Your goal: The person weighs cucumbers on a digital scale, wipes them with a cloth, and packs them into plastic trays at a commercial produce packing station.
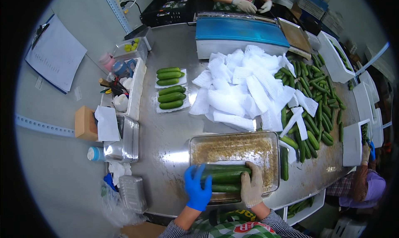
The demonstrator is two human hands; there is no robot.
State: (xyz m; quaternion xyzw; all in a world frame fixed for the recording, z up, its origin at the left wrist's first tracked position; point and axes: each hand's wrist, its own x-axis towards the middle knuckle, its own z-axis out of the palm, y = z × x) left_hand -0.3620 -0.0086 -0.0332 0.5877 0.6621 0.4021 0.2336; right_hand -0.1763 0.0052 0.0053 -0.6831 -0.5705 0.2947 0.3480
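Several green cucumbers (229, 177) lie side by side over the near part of a stained metal tray (233, 140), with white netting partly showing behind them. My left hand (198, 186), in a blue glove, grips their left ends. Around the right ends curl the fingers of my right hand (252, 185), in a beige knit glove. A heap of white foam net sleeves (243, 88) lies beyond the tray. To its left, cucumbers (171, 97) rest in two groups on white pads. A large pile of loose cucumbers (321, 104) spreads over the right of the metal table.
A blue-topped machine (240, 29) stands at the back, a gloved co-worker behind it. Another person works beside white foam boxes (352, 144) at the right. Along the left edge are a foam box of tools (141, 88), clear plastic trays (132, 191) and a clipboard (54, 54).
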